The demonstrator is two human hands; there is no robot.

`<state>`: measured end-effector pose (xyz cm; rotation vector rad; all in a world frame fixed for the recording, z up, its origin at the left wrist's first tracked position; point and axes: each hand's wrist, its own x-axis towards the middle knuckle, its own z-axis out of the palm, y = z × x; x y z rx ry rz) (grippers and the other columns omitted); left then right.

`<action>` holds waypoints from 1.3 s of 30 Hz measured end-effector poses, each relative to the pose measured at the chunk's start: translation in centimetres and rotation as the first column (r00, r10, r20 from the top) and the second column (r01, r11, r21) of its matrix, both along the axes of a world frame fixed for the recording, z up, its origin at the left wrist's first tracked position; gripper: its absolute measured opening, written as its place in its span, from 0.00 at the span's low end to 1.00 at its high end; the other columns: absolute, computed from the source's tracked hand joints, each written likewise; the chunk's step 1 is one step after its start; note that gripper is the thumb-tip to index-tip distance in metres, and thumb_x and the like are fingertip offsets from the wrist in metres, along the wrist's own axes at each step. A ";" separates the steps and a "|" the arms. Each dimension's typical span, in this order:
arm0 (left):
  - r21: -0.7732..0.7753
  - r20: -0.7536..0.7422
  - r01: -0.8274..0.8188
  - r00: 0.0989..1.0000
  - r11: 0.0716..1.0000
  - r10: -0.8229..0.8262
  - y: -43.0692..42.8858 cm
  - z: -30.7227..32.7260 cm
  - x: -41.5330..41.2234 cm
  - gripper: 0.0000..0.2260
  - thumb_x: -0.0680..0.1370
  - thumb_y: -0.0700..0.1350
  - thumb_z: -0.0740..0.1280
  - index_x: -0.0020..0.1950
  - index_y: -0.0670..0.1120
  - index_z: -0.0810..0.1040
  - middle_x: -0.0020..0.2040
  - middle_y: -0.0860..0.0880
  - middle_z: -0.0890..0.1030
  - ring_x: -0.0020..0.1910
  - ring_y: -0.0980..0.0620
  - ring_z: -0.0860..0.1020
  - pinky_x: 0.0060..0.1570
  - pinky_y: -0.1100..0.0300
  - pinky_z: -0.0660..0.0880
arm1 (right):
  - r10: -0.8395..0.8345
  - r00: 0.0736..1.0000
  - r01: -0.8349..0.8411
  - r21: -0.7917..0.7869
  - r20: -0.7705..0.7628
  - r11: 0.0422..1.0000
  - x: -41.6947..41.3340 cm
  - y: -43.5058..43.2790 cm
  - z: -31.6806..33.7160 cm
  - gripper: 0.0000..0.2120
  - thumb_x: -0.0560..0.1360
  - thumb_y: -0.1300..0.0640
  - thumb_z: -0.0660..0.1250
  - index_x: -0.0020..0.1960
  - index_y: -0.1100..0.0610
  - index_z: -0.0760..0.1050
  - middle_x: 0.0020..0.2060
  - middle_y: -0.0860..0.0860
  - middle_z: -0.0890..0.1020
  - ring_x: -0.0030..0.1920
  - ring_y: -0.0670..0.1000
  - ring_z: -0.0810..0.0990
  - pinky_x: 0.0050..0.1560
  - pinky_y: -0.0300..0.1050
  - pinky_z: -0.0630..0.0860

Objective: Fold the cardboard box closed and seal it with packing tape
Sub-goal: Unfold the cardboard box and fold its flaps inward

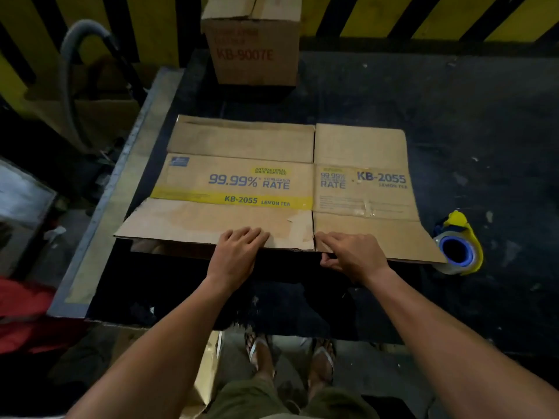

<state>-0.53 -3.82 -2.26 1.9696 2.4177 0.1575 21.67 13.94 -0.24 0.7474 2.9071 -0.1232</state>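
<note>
Flattened cardboard box flat on the bench, about mid-bench, nearer the left edge than the right. Left hand on the near flap left of the flap slit, fingers spread flat on the cardboard. Right hand at the near edge just right of that slit, thumb tucked under the flap's edge. Tape dispenser on the bench at the box's near right corner, touching or just beside the flap. Second box upright at the far side of the bench, behind the flattened one and well apart from it. Hose off the bench to the far left. Feet on the floor below the near edge.
</note>
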 end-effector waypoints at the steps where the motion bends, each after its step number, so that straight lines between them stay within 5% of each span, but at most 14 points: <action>1: 0.051 -0.014 0.001 1.000 0.999 0.000 0.2 0.9 -0.3 0.21 0.73 0.42 0.71 0.67 0.47 0.80 0.63 0.47 0.83 0.60 0.42 0.81 0.55 0.47 0.76 | -0.009 0.999 0.009 0.010 -0.043 1.000 -0.3 0.3 1.0 0.23 0.70 0.42 0.60 0.63 0.46 0.73 0.44 0.47 0.84 0.33 0.56 0.82 0.28 0.43 0.72; 4: 0.162 -0.013 -0.026 0.999 0.986 0.029 1.8 4.2 -1.2 0.22 0.75 0.45 0.61 0.67 0.49 0.81 0.63 0.49 0.83 0.60 0.44 0.81 0.56 0.47 0.75 | 0.007 0.991 0.000 0.049 -0.135 0.999 -1.4 1.5 4.2 0.26 0.71 0.41 0.59 0.66 0.48 0.73 0.54 0.47 0.83 0.39 0.58 0.84 0.32 0.48 0.78; 7: 0.242 -0.018 -0.037 0.999 0.970 0.043 4.0 8.1 -2.6 0.21 0.73 0.40 0.69 0.65 0.51 0.81 0.60 0.51 0.85 0.57 0.46 0.82 0.55 0.49 0.74 | 0.031 0.981 -0.012 0.097 -0.190 0.995 -3.1 3.6 8.5 0.25 0.76 0.40 0.59 0.71 0.44 0.67 0.63 0.46 0.79 0.47 0.59 0.84 0.38 0.52 0.80; 13: 0.466 -0.037 -0.028 0.998 0.884 0.051 8.0 17.6 -5.9 0.18 0.74 0.39 0.70 0.63 0.49 0.81 0.55 0.50 0.84 0.53 0.46 0.80 0.61 0.46 0.71 | 0.107 0.970 -0.085 0.106 -0.218 0.991 -6.1 7.3 19.2 0.24 0.73 0.52 0.65 0.68 0.39 0.68 0.56 0.47 0.82 0.50 0.56 0.83 0.42 0.51 0.79; 16: 0.639 -0.049 -0.118 0.980 0.760 0.194 10.1 21.6 -6.7 0.18 0.72 0.40 0.73 0.62 0.50 0.82 0.57 0.50 0.84 0.61 0.44 0.77 0.69 0.39 0.65 | 0.035 0.966 -0.012 0.090 -0.256 0.996 -7.8 8.1 24.0 0.22 0.76 0.50 0.64 0.68 0.38 0.68 0.55 0.48 0.83 0.51 0.55 0.83 0.45 0.51 0.77; 19: 0.643 0.344 -0.562 0.819 0.520 0.460 11.9 25.2 -4.4 0.29 0.74 0.47 0.74 0.74 0.50 0.71 0.76 0.43 0.69 0.77 0.40 0.62 0.74 0.34 0.56 | -0.042 0.951 0.054 0.031 -0.306 0.998 -9.3 8.1 27.7 0.20 0.78 0.52 0.61 0.69 0.41 0.70 0.55 0.50 0.83 0.52 0.56 0.82 0.50 0.55 0.78; 21: 0.338 0.750 -0.833 0.520 0.439 0.409 13.2 27.1 -2.6 0.43 0.76 0.54 0.72 0.83 0.53 0.48 0.83 0.41 0.46 0.81 0.37 0.47 0.75 0.32 0.52 | -0.086 0.931 0.079 -0.034 -0.354 0.996 -9.9 8.0 29.4 0.19 0.79 0.54 0.59 0.69 0.42 0.71 0.56 0.48 0.83 0.52 0.54 0.82 0.53 0.55 0.79; 23: 0.050 0.947 -0.860 0.203 0.509 0.250 14.6 28.5 -1.8 0.49 0.76 0.63 0.69 0.82 0.54 0.36 0.83 0.41 0.42 0.81 0.35 0.46 0.76 0.33 0.52 | -0.126 0.902 0.098 -0.088 -0.413 0.991 -10.3 8.1 30.6 0.18 0.80 0.55 0.60 0.68 0.44 0.73 0.54 0.48 0.83 0.50 0.51 0.82 0.51 0.52 0.79; 25: -0.017 0.988 -0.782 0.083 0.622 0.132 16.0 29.8 -1.2 0.46 0.77 0.68 0.64 0.83 0.53 0.40 0.82 0.41 0.56 0.79 0.36 0.58 0.77 0.39 0.56 | -0.150 0.873 0.090 -0.149 -0.464 0.985 -10.6 8.3 32.1 0.15 0.80 0.57 0.61 0.65 0.47 0.75 0.50 0.48 0.83 0.46 0.48 0.81 0.48 0.49 0.80; 29: 0.124 0.988 -0.695 0.153 0.708 -0.022 18.1 32.8 -1.3 0.40 0.79 0.68 0.59 0.83 0.48 0.52 0.77 0.43 0.67 0.75 0.40 0.66 0.74 0.45 0.60 | -0.139 0.856 -0.053 -0.352 -0.498 0.934 -10.6 8.7 35.8 0.09 0.80 0.61 0.63 0.55 0.54 0.80 0.43 0.51 0.83 0.35 0.42 0.79 0.33 0.35 0.73; 33: 0.080 0.982 -0.682 0.178 0.727 0.058 19.7 35.2 -3.1 0.48 0.73 0.74 0.59 0.84 0.50 0.47 0.80 0.38 0.61 0.74 0.35 0.67 0.73 0.40 0.65 | -0.190 0.862 -0.148 -0.591 -0.471 0.793 -9.8 9.2 38.1 0.10 0.78 0.55 0.67 0.57 0.57 0.81 0.47 0.51 0.85 0.44 0.46 0.85 0.44 0.40 0.81; 35: 0.069 0.975 -0.676 0.202 0.734 0.095 20.2 35.8 -3.7 0.51 0.70 0.76 0.60 0.84 0.54 0.44 0.81 0.38 0.58 0.75 0.34 0.65 0.72 0.39 0.65 | -0.181 0.869 -0.160 -0.607 -0.461 0.779 -10.1 9.2 38.4 0.11 0.77 0.53 0.68 0.56 0.57 0.81 0.46 0.52 0.86 0.45 0.50 0.85 0.46 0.46 0.83; 39: 0.033 0.972 -0.657 0.196 0.753 0.129 20.1 35.6 -4.0 0.48 0.72 0.73 0.64 0.84 0.53 0.47 0.80 0.39 0.62 0.75 0.34 0.66 0.72 0.38 0.65 | -0.182 0.852 -0.137 -0.545 -0.490 0.827 -11.2 9.0 38.0 0.10 0.78 0.54 0.67 0.51 0.60 0.82 0.40 0.56 0.86 0.35 0.50 0.83 0.34 0.41 0.78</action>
